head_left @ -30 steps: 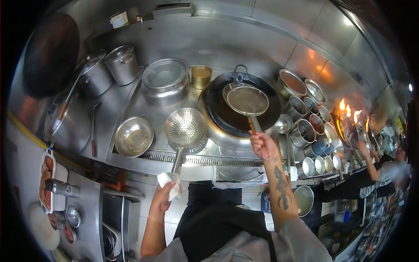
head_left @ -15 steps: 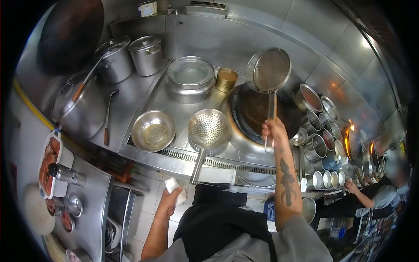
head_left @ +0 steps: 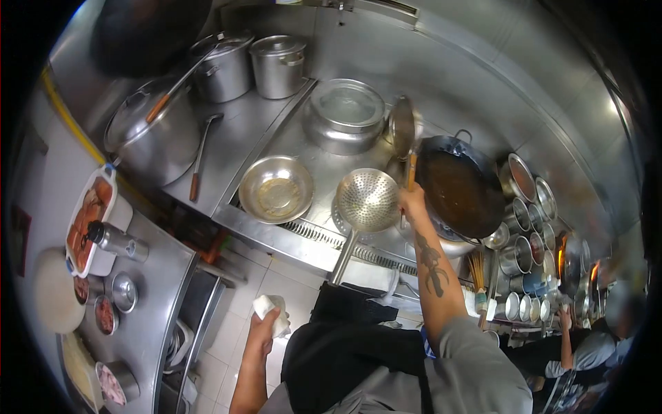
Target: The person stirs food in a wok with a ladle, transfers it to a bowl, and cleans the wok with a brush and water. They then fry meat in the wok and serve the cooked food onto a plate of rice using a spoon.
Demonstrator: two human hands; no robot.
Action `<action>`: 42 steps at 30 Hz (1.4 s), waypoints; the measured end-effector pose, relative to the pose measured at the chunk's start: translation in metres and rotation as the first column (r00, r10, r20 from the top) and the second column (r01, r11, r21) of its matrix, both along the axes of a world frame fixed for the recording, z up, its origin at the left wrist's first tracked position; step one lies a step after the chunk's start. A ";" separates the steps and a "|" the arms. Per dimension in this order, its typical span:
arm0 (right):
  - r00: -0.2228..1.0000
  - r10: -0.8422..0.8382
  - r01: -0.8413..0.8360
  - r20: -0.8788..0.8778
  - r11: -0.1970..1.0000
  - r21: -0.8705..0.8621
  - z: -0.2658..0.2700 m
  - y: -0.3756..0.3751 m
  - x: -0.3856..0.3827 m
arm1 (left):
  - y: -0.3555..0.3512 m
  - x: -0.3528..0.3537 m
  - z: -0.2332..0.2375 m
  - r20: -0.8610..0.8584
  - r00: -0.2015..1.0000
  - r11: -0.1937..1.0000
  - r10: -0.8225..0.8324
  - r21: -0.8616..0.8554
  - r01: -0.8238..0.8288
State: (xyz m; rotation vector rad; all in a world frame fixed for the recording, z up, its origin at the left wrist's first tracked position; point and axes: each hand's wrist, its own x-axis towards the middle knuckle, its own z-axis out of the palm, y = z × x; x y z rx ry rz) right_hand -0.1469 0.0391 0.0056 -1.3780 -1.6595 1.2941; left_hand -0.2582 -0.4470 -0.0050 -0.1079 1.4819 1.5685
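My right hand (head_left: 412, 201) is closed around the wooden handle of a mesh strainer (head_left: 402, 129). The strainer is tilted nearly edge-on, between the lidded metal pot (head_left: 345, 141) and the black wok (head_left: 458, 186). Brown liquid lies in the wok, just right of my hand. A perforated ladle (head_left: 368, 199) rests on the stove top to the left of that hand, its handle reaching past the front edge. Low over the floor, my left hand (head_left: 262, 331) is closed on a folded white cloth (head_left: 272, 315). The gold tin can is hidden behind the strainer.
A steel bowl (head_left: 276, 190) sits left of the ladle. Tall lidded pots (head_left: 278, 67) stand at the back left. On the left counter is a white tray of food (head_left: 117, 215). Seasoning containers (head_left: 517, 257) crowd the right, where a co-worker's arm (head_left: 565, 338) and flames show.
My right hand has swung the strainer leftward from over the wok and turned it edge-on. The view has shifted, so the stove items sit farther right. My left hand still holds the cloth.
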 end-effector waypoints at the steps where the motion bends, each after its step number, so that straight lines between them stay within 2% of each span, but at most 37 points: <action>1: 0.990 -0.008 -0.012 -0.142 0.991 -0.136 0.019 -0.024 0.001 | -0.005 -0.001 0.000 0.008 1.000 1.000 0.003 -0.001 -0.003; 5: 0.898 0.007 -0.185 -0.440 0.913 -0.364 0.047 -0.099 0.010 | -0.016 -0.003 0.000 0.040 0.999 1.000 0.013 -0.017 -0.012; 7: 0.826 -0.047 -0.327 -0.561 0.771 -0.546 0.037 -0.131 0.018 | -0.018 -0.003 -0.001 0.057 0.998 1.000 0.017 -0.013 -0.016; 9: 0.759 0.005 -0.495 -0.651 0.653 -0.573 0.036 -0.171 0.016 | -0.018 -0.004 -0.003 0.079 0.997 1.000 0.028 0.008 -0.029; 11: 0.744 -0.023 -0.568 -0.668 0.504 -0.650 0.031 -0.202 0.003 | -0.018 -0.005 -0.002 0.091 0.995 0.998 0.042 0.038 -0.046; 14: 0.702 -0.040 -0.668 -0.711 0.309 -0.677 0.006 -0.228 -0.027 | -0.020 -0.003 0.003 0.082 0.993 0.996 0.087 0.022 -0.089; 16: 0.685 -0.032 -0.699 -0.727 0.250 -0.670 -0.016 -0.246 -0.051 | -0.028 0.001 0.011 0.070 0.989 0.992 0.128 -0.002 -0.128; 20: 0.761 0.030 -0.632 -0.648 0.260 -0.730 -0.056 -0.270 -0.100 | -0.049 0.009 0.017 0.072 0.966 0.968 0.249 -0.010 -0.249; 23: 0.826 0.152 -0.563 -0.543 0.282 -0.777 -0.093 -0.282 -0.126 | -0.060 0.017 0.023 0.058 0.938 0.940 0.342 -0.018 -0.341; 26: 0.755 0.343 -0.653 -0.559 0.306 -0.693 -0.106 -0.287 -0.137 | -0.066 0.019 0.025 0.049 0.948 0.949 0.315 0.004 -0.315; 29: 0.690 0.636 -0.691 -0.345 0.438 -0.575 -0.087 -0.290 -0.125 | -0.063 0.020 0.024 0.069 0.946 0.949 0.317 -0.016 -0.316; 31: 0.661 0.746 -0.739 -0.082 0.628 -0.244 -0.080 -0.296 -0.103 | -0.049 0.020 0.029 0.063 0.953 0.955 0.297 -0.008 -0.297; 33: 0.580 0.814 -0.813 0.020 0.580 -0.055 -0.065 -0.287 -0.071 | -0.035 0.019 0.035 0.067 0.978 0.979 0.197 0.047 -0.200; 34: 0.500 0.865 -0.866 -0.039 0.499 -0.042 -0.034 -0.273 -0.038 | -0.028 0.020 0.041 0.070 0.987 0.986 0.147 0.067 -0.152; 35: 0.415 0.904 -0.910 -0.101 0.415 -0.024 -0.006 -0.260 -0.002 | -0.009 0.028 0.068 -0.017 0.998 0.994 0.064 0.093 -0.063; 36: 0.389 0.913 -0.921 -0.126 0.387 -0.045 0.011 -0.250 0.034 | -0.001 0.029 0.067 0.005 1.000 0.989 -0.005 0.150 0.004; 37: 0.378 0.920 -0.891 -0.106 0.392 0.227 -0.015 -0.242 0.070 | 0.009 0.029 0.061 0.023 0.997 0.975 -0.075 0.213 0.068; 38: 0.396 0.895 -0.909 -0.207 0.350 -0.226 -0.004 -0.229 0.112 | 0.019 0.031 0.057 0.038 0.989 0.952 -0.143 0.277 0.128; 39: 0.504 0.814 -0.845 -0.290 0.394 -0.362 -0.006 -0.224 0.158 | 0.033 0.035 0.055 0.042 0.979 0.926 -0.201 0.335 0.176; 40: 0.693 0.613 -0.689 -0.378 0.410 -0.598 -0.008 -0.224 0.204 | 0.050 0.042 0.053 0.037 0.959 0.920 -0.279 0.296 0.256; 41: 0.788 0.502 -0.592 -0.356 0.462 -0.660 -0.037 -0.221 0.254 | 0.067 0.049 0.052 0.030 0.937 0.909 -0.347 0.258 0.328; 42: 0.870 0.457 -0.453 -0.188 0.588 -0.670 -0.078 -0.221 0.306 | 0.080 0.055 0.049 0.019 0.914 0.894 -0.405 0.219 0.391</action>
